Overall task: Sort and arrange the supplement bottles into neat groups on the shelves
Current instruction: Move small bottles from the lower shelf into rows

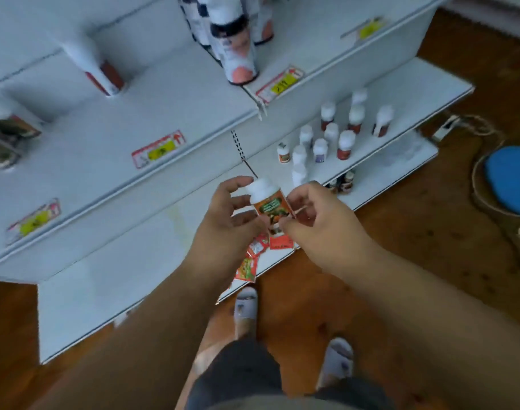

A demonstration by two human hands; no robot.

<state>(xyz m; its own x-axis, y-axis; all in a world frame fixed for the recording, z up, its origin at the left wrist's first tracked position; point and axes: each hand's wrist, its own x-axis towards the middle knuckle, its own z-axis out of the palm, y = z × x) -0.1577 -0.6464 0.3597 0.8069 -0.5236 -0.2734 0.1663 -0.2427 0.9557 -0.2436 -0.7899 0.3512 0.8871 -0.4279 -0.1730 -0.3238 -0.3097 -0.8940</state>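
Far-left bottles (7,128): dark-labelled, blurred, at the left edge of a white upper shelf (164,102).
Price tags: red-and-yellow tag (158,149) on that shelf's front lip; another (33,221) lower left; a third (279,83) further right.
Red-labelled bottle (100,71): white top, stands alone on the upper shelf, blurred.
Left hand (226,220): fingers curled loosely around the held bottle's left side, thumb near the cap; grip partly open, touching the bottle.
Held bottle (267,202): white cap, orange-and-green label, upright with a slight tilt, between both hands, above the front of the lowest shelf (105,276).
Loose packets (254,255): red and orange, lying on the lowest shelf just beneath the hands.
Tall bottles (235,45): white with black and pink print, clustered on the upper shelf, top centre.
Right hand (321,223): fingertips pinched on the held bottle's label at its right side; closed on it.
Small bottles (332,137): white-capped, about a dozen, loosely grouped on the middle shelf (415,93), right of the hands.
Floor (415,232): brown wood.
Blue cushion (511,182): far right on the floor.
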